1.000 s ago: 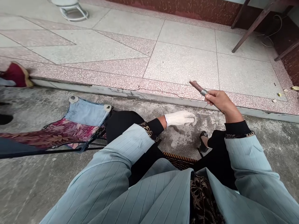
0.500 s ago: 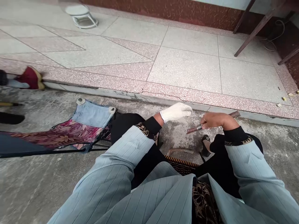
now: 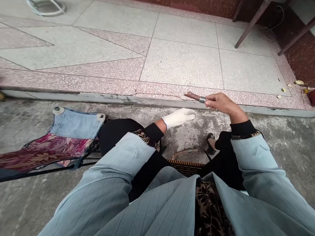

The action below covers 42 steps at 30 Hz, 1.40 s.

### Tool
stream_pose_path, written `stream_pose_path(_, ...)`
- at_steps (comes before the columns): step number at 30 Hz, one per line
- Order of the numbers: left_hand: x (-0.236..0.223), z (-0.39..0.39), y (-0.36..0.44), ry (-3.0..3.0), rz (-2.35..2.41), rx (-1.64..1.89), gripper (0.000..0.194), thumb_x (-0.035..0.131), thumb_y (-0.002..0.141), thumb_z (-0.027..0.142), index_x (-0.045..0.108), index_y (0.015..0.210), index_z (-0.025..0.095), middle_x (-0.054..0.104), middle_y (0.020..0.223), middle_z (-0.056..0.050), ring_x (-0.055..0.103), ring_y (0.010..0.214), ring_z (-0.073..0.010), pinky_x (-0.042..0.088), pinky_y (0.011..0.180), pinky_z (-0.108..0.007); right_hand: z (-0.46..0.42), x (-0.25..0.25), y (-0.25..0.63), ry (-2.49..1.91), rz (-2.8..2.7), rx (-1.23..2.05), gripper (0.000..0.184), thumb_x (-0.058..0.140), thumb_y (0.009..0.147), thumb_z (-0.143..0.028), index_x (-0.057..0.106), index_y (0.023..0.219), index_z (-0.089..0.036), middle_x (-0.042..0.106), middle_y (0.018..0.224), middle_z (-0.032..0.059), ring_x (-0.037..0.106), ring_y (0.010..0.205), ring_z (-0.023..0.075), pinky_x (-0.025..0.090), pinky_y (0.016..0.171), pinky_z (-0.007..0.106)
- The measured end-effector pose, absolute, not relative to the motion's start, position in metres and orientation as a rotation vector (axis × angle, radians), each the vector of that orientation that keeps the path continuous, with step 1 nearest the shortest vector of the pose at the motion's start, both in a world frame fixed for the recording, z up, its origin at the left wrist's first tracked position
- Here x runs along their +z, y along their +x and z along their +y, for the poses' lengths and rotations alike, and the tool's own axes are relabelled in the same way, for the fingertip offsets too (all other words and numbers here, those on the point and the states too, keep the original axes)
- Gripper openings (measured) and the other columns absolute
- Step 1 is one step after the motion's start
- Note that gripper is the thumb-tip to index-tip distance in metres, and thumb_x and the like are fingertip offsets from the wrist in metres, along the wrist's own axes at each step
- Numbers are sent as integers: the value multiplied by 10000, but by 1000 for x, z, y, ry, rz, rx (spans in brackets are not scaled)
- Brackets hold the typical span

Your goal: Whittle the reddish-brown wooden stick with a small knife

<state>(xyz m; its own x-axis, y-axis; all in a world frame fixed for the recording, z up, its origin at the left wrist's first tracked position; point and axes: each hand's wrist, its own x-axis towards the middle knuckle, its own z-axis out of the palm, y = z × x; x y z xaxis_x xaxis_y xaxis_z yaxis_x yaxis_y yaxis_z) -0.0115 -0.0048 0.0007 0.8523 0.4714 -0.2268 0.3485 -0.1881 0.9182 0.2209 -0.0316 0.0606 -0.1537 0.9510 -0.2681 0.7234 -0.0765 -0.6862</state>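
Now wire-wound stick [image 3: 193, 95] points up-left from right hand [image 3: 220, 103], earlier down-left.

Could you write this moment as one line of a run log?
left hand: white glove, at wire strand, hold unclear | right hand: bare, gripping wire-wound stick | below: bent stick-like piece on concrete

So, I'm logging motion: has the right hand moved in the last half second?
Yes: against the step's edge, the right hand has shifted up the picture, from mostly below to across it.
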Motion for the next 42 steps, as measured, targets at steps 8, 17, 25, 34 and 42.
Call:
stream_pose_path(8,22,4,-14,2348,688,3,295,454,909,365,677,881,174,607,736,-11,505,652,-138,306,614,-253,-28,54,200,-2199,-2438,770,226,557,907,-293,711,843,-142,628,774,80,477,671,158,292,605,306)
stream_pose_path(17,26,20,-22,2191,622,152,276,491,888,329,691,937,144,677,847,-18,569,747,-130,409,704,-232,-38,73,208,-1112,-2294,2056,293,672,846,-425,731,947,-157,638,721,-5,512,609,101,385,603,256)
stream_pose_path(25,17,7,-18,1699,555,185,350,528,928,450,667,954,130,570,722,-14,389,514,-59,322,488,-198,-30,69,223,-1643,-1650,1132,323,591,920,-434,630,761,-156,575,652,20,452,568,98,344,553,254)
stream_pose_path(34,23,17,-23,1854,649,184,254,616,846,365,653,813,116,503,621,19,354,495,-48,271,478,-192,-25,58,201,-2266,-2526,972,189,632,869,-296,731,810,-145,660,775,100,543,690,185,343,643,329)
stream_pose_path(42,12,25,-26,1705,696,216,237,621,831,360,647,825,124,521,634,9,383,511,-67,293,500,-206,-41,84,224,-1199,-2118,1836,349,706,806,-489,732,903,-154,645,725,-3,507,617,95,383,608,247)
